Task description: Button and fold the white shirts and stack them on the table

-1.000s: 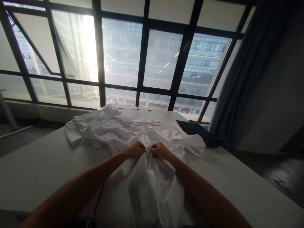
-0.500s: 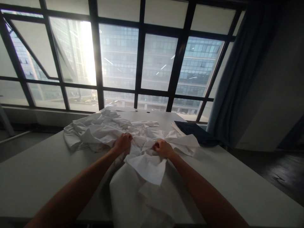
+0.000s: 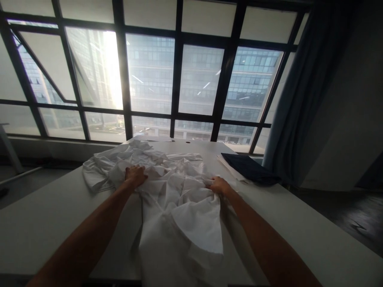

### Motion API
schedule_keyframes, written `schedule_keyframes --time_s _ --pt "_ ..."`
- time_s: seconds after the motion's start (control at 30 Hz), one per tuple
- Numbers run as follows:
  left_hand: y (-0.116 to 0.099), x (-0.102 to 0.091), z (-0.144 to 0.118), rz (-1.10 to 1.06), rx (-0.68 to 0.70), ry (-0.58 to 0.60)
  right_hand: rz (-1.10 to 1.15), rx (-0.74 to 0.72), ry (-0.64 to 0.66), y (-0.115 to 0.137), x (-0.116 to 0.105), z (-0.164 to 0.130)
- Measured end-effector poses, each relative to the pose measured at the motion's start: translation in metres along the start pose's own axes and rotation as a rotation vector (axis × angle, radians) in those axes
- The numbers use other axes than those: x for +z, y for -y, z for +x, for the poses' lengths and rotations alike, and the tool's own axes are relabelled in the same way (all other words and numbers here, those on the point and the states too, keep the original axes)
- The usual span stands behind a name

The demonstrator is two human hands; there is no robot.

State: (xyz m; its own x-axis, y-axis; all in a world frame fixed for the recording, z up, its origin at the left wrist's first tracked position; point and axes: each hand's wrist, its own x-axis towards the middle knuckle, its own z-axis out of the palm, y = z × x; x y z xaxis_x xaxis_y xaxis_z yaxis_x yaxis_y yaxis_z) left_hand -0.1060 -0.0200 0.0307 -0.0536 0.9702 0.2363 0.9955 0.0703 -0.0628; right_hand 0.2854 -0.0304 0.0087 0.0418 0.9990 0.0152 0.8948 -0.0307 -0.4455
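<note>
A crumpled white garment (image 3: 176, 199), perhaps a shirt, is spread over the white table, its near part hanging toward me over the front edge. My left hand (image 3: 135, 176) is closed on the cloth at the garment's left side. On the right side, my right hand (image 3: 219, 185) pinches a fold of the same cloth. Between the two hands the fabric lies wrinkled, and a loose flap with a pointed corner drops below the right hand. The fingertips of both hands are partly hidden in the folds.
The white table (image 3: 60, 215) reaches to the windows. At its right side lies a folded dark blue cloth (image 3: 249, 167), with a pale one under it. A blue curtain (image 3: 295, 107) hangs at the right. A white table leg (image 3: 10, 149) stands at the far left.
My hands have moved apart, the left one to the left and the right one to the right. The cloth between them is spread wider, and the flap has shifted right.
</note>
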Motion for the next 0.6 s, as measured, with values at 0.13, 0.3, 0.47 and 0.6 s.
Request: schedule_keyframes --time_s 0.13,0.3,0.47,0.6 --pt "0.002 -0.041 0.014 -0.077 0.058 -0.039 0.249 -0.084 0.021 0.029 -0.004 -0.004" --pt "0.035 -0.125 0.052 -0.086 0.065 -0.225 0.391 -0.213 -0.193 0.075 -0.044 0.023" --pt "0.083 -0.205 0.11 -0.076 -0.019 -0.591 0.568 -0.265 -0.523 0.157 -0.078 0.093" --pt "0.11 -0.215 0.159 -0.156 -0.162 -0.629 0.512 -0.368 -0.381 0.217 -0.056 0.15"
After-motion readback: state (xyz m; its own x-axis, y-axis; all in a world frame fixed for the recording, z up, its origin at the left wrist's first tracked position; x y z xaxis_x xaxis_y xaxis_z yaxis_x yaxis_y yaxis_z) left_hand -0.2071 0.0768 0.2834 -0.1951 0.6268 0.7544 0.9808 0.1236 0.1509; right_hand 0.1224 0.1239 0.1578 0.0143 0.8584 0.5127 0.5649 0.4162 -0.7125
